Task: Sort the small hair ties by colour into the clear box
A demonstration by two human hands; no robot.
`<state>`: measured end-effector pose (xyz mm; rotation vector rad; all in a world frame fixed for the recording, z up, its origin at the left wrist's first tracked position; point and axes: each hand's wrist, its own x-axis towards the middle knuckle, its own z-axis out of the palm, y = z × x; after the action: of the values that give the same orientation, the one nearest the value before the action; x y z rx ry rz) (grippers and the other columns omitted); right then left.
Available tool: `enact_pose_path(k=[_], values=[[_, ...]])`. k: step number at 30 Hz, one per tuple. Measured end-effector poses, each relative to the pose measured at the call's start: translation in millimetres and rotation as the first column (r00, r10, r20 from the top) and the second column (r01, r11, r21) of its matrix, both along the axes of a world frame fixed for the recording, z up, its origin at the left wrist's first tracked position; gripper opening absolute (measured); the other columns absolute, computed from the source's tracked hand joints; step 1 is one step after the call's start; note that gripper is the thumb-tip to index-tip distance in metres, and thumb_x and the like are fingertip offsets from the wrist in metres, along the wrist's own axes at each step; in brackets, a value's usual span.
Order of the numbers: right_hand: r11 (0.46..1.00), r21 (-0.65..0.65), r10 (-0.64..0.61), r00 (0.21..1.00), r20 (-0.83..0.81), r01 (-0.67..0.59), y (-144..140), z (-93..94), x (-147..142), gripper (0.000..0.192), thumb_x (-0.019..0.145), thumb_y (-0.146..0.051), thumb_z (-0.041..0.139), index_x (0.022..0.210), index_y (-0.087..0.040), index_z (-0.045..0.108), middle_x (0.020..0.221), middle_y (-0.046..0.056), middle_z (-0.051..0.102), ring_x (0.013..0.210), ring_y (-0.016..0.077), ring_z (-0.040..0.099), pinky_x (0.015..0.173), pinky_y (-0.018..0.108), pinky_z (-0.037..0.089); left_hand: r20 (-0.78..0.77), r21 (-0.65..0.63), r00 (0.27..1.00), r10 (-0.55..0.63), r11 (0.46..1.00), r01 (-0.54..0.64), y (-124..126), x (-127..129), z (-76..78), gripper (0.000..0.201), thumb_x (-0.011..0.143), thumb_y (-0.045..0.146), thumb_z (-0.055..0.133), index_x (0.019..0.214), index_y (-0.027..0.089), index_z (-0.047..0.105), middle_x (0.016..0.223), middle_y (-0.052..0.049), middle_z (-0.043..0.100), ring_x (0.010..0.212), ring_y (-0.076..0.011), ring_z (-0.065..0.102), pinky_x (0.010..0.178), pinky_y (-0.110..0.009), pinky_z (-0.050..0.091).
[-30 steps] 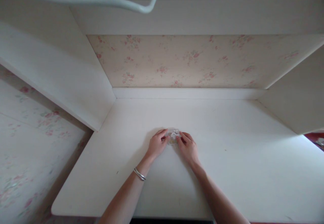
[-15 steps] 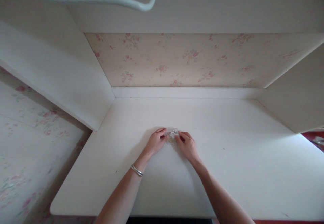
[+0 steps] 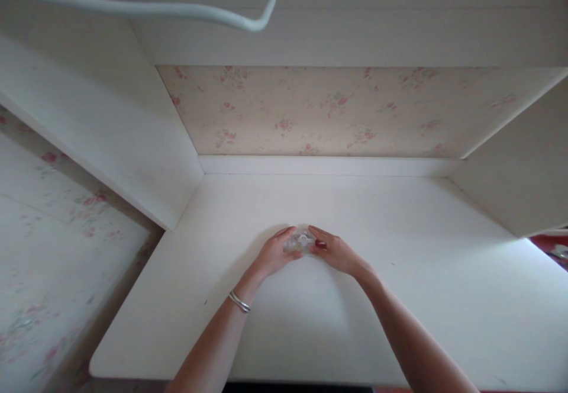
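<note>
A small clear plastic packet or case [image 3: 303, 241], with something pale and curved showing in it, sits at the middle of the white desk [image 3: 381, 316]. I cannot make out its exact kind. My left hand [image 3: 276, 252] grips its left side, thumb along the near edge and fingers at the far edge. From the right, my right hand [image 3: 333, 250] holds it the same way, with a gap between thumb and fingers. Two thin silver bangles [image 3: 239, 302] circle my left wrist.
A white raised panel [image 3: 110, 103] bounds the desk on the left, another [image 3: 523, 174] on the right. Floral wallpaper [image 3: 310, 112] covers the back wall under a white overhead board [image 3: 355, 38]. A thick white cable or tube [image 3: 177, 11] hangs close overhead.
My right hand has turned more sideways, its thumb now at the near edge and its fingers at the far edge. My left hand's thumb has also moved to the near edge. The view has tilted slightly.
</note>
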<state>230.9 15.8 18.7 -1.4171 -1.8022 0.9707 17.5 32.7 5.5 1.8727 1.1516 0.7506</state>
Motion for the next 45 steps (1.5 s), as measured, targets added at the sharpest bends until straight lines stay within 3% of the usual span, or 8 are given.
enact_pose_path(k=[7,10,16,24,29,34,40,45], values=[[0.995,-0.032,0.102,0.981,0.166,-0.098,2.0,0.9,1.3,0.050,0.078,-0.025,0.054,0.128,-0.029,0.052,0.140,0.001,0.042,0.109,0.0209,0.057,0.095,0.034,0.042,-0.018,0.038,1.000,-0.010,0.999,0.011,1.8,1.1,-2.0,0.075,0.060,0.030,0.078,0.129,0.023,0.049,0.135,-0.009,0.049,0.125,-0.0245,0.045,0.108,-0.040,0.032],[0.996,-0.037,0.090,0.982,0.166,-0.085,0.4,-4.4,1.9,0.049,0.080,-0.027,0.052,0.129,-0.029,0.051,0.142,0.001,0.038,0.100,0.0196,0.061,0.092,0.034,0.045,-0.036,0.054,0.999,-0.033,0.998,0.035,1.0,-0.8,-4.8,0.081,0.059,0.031,0.078,0.133,0.024,0.045,0.139,-0.008,0.045,0.128,-0.0244,0.041,0.109,-0.040,0.031],[0.995,-0.024,-0.096,0.991,0.094,0.099,-7.3,-7.9,-7.9,0.046,0.082,-0.033,0.052,0.127,-0.028,0.053,0.140,0.005,0.043,0.086,0.0181,0.065,0.085,0.033,0.048,-0.026,0.019,0.999,-0.045,0.999,0.045,1.8,-3.8,-8.3,0.083,0.060,0.028,0.077,0.135,0.024,0.042,0.139,-0.008,0.044,0.127,-0.0234,0.042,0.109,-0.041,0.030],[0.970,0.049,-0.232,0.857,0.459,0.236,-26.8,14.7,-49.4,0.062,0.074,-0.047,0.060,0.131,-0.023,0.048,0.142,0.010,0.039,0.115,0.0290,0.051,0.096,0.040,0.041,-0.132,0.021,0.991,0.018,1.000,-0.015,-3.0,1.6,-7.0,0.082,0.065,0.025,0.072,0.139,0.026,0.036,0.138,-0.004,0.045,0.123,-0.0248,0.047,0.105,-0.040,0.039],[0.960,0.057,-0.267,0.831,0.488,0.275,-27.3,17.0,-54.8,0.059,0.074,-0.037,0.060,0.130,-0.026,0.047,0.143,0.007,0.037,0.107,0.0262,0.058,0.091,0.037,0.044,-0.141,0.040,0.990,-0.003,0.999,0.008,-4.0,0.6,-7.4,0.086,0.063,0.031,0.074,0.139,0.028,0.034,0.140,-0.002,0.043,0.125,-0.0239,0.044,0.106,-0.038,0.038],[0.916,0.107,-0.397,0.840,0.371,0.386,-11.7,9.3,-12.5,0.046,0.077,-0.040,0.054,0.121,-0.026,0.053,0.137,0.004,0.045,0.101,0.0210,0.060,0.086,0.033,0.047,-0.180,0.073,0.983,0.045,0.997,-0.032,-5.0,-0.4,-6.8,0.091,0.061,0.039,0.076,0.139,0.023,0.033,0.141,-0.006,0.041,0.129,-0.0227,0.039,0.109,-0.036,0.031],[0.762,0.295,-0.648,0.664,0.374,0.577,9.3,-2.4,94.5,0.046,0.073,-0.042,0.056,0.114,-0.021,0.057,0.132,0.011,0.045,0.094,0.0220,0.060,0.085,0.036,0.046,-0.164,0.117,0.983,0.077,0.991,-0.058,-5.3,-0.9,-7.8,0.066,0.071,0.036,0.069,0.130,0.021,0.045,0.130,-0.006,0.053,0.119,-0.0205,0.049,0.104,-0.033,0.036],[0.700,0.344,-0.709,0.551,0.440,0.625,11.8,-8.4,166.4,0.052,0.070,-0.044,0.057,0.115,-0.018,0.057,0.130,0.014,0.041,0.105,0.0247,0.054,0.091,0.036,0.042,-0.158,0.172,0.983,0.091,0.983,-0.063,-3.3,0.1,-8.8,0.045,0.076,0.032,0.064,0.118,0.020,0.055,0.117,-0.005,0.060,0.109,-0.0187,0.055,0.098,-0.032,0.041]])
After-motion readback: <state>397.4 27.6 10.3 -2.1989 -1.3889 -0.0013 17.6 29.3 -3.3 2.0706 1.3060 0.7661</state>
